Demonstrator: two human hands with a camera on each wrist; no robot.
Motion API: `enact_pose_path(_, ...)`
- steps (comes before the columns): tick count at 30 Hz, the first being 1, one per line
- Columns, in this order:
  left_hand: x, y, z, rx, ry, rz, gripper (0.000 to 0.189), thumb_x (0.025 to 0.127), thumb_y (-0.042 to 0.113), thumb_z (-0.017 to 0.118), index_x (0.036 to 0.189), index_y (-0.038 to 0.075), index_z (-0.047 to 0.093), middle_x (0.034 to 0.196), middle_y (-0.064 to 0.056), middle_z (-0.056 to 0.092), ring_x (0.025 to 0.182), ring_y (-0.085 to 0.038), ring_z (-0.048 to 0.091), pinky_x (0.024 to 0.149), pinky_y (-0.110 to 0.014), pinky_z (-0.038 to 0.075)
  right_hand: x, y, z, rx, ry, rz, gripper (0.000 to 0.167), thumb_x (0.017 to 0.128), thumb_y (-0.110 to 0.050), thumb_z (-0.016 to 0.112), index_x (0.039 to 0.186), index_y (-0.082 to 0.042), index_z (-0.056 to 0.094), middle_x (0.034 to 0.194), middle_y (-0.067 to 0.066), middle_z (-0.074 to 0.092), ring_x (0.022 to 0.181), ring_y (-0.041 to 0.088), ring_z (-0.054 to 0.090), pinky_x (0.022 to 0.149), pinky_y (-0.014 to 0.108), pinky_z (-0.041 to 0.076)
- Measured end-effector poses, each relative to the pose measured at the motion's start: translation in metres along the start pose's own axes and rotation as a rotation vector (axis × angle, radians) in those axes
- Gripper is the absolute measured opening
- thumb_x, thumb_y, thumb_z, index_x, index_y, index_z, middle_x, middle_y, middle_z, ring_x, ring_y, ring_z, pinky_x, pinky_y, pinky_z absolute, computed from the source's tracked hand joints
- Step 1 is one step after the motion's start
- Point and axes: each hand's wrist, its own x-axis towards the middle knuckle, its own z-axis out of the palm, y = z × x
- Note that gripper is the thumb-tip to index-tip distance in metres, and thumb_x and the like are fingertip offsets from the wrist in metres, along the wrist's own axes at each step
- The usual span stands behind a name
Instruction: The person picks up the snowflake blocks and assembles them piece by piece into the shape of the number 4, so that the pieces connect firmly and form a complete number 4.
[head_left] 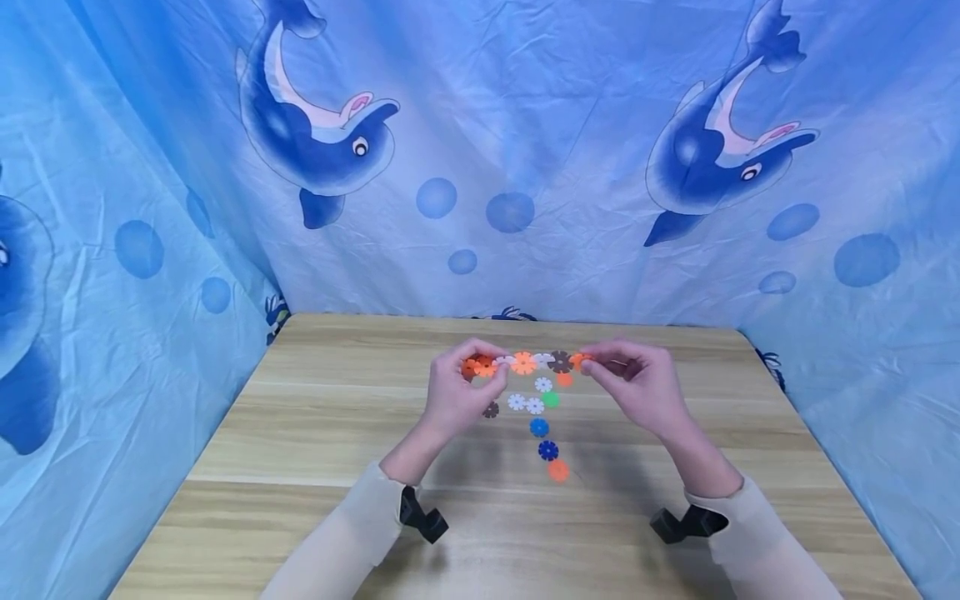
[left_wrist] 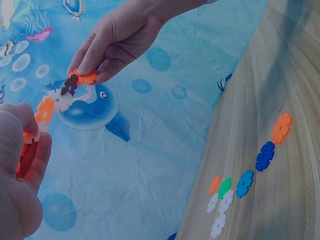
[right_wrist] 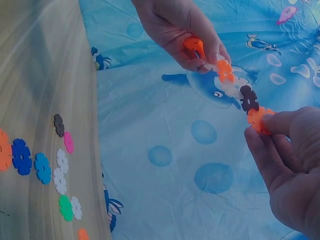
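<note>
A chain of interlocking snowflake discs (head_left: 523, 362) in orange, white and brown is stretched between both hands above the table. My left hand (head_left: 463, 396) pinches a white disc near the left part of the chain, with orange discs beside and partly behind its fingers. At the other end my right hand (head_left: 642, 383) grips an orange disc (right_wrist: 258, 120) between thumb and fingers. Next to that disc is a brown disc (right_wrist: 248, 98), joined to a white one. In the left wrist view the left fingers hide part of the chain.
Loose discs lie on the wooden table (head_left: 300, 433) below the hands: a green disc (head_left: 551, 400), a light blue disc (head_left: 539, 427), a dark blue disc (head_left: 548, 451), an orange disc (head_left: 558, 471), a pink disc (right_wrist: 68, 142) and several others. A dolphin-print curtain (head_left: 480, 150) surrounds the table.
</note>
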Motion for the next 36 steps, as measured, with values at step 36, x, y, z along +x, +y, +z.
enact_pose_path(36, -0.009, -0.003, -0.007, -0.28, -0.098, -0.2, 0.041, 0.089, -0.008, 0.076, 0.129, -0.005, 0.066, 0.133, -0.024, 0.068, 0.114, -0.011, 0.07, 0.098, -0.027, 0.063, 0.045, -0.039, -0.01, -0.008, 0.036, -0.178, 0.023, 0.092, 0.011, 0.074, 0.11, -0.002, 0.081, 0.093, 0.012, 0.077, 0.079, 0.0, 0.074, 0.065, 0.014, 0.059)
